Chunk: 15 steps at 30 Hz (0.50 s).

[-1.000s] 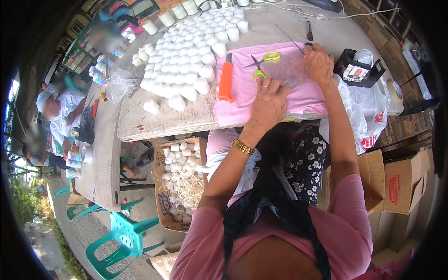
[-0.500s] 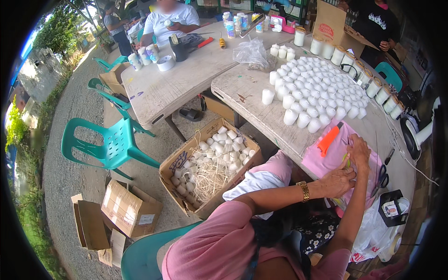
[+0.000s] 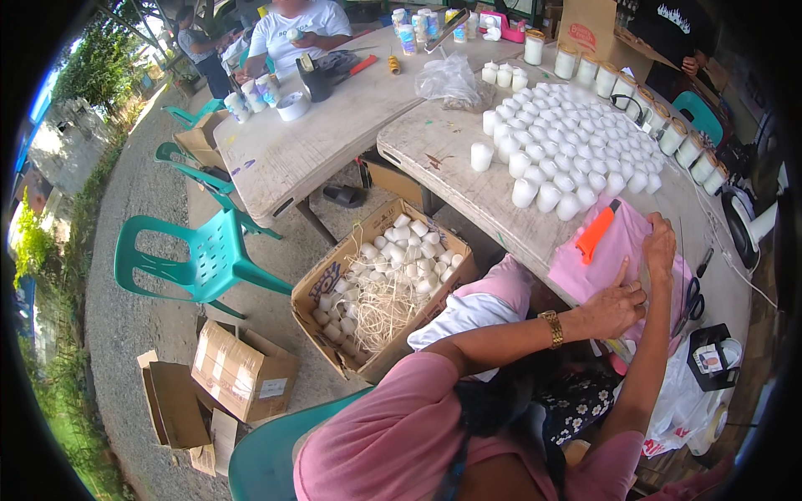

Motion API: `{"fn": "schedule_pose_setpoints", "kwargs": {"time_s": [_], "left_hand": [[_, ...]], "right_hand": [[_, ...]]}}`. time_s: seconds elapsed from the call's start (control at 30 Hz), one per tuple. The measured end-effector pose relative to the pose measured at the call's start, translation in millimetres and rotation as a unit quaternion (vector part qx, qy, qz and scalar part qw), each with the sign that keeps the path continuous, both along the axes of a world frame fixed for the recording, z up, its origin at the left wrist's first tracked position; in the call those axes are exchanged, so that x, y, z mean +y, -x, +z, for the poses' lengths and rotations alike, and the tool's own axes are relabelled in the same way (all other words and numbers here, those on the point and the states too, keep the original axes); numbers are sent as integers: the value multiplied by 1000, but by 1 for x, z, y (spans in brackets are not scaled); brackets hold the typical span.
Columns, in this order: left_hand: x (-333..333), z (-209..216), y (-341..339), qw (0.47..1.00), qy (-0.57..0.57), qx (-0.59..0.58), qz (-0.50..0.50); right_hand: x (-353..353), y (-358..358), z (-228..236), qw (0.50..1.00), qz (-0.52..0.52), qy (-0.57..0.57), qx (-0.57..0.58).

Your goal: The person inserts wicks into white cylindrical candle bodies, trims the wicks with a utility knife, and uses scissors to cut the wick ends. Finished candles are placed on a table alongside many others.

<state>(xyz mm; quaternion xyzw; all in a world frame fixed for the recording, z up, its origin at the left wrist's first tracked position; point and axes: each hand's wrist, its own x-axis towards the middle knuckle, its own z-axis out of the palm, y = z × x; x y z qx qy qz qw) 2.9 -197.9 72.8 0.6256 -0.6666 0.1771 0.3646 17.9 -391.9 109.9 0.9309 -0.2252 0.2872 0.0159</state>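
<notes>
A pink cloth (image 3: 614, 242) lies spread at the near right corner of the table, with an orange-handled cutter (image 3: 596, 234) on top of it. My left hand (image 3: 614, 311), below a gold wristwatch, is over the cloth's near part with its index finger stretched out; nothing shows in it. Farther up, my right hand (image 3: 660, 246) has its fingers bent at the cloth's far right edge and seems to pinch it. My right forearm hides part of the cloth. Beside the cloth is a pair of dark-handled scissors (image 3: 692, 301).
Many white candles (image 3: 576, 142) stand packed on the table, backed by a row of filled glass jars (image 3: 626, 88). A carton (image 3: 393, 334) of white candle pieces and pale wicks sits left of my lap. Green chairs (image 3: 196, 259) stand left. Two people are across the tables.
My hands were together over the cloth and have come apart; the right has moved to the cloth's far edge. A yellow-green bit between them no longer shows. The view has shifted slightly.
</notes>
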Motion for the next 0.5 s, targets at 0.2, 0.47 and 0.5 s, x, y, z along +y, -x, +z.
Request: {"fn": "schedule_pose_setpoints", "kwargs": {"time_s": [0.2, 0.47, 0.5], "left_hand": [[-7, 0, 3, 999, 20, 29, 13], [1, 13, 2, 999, -26, 29, 21], [2, 9, 3, 999, 4, 26, 21]], "right_hand": [[-68, 62, 10, 971, -176, 138, 79], [40, 114, 23, 997, 36, -67, -28], [48, 116, 15, 995, 49, -79, -16]]}}
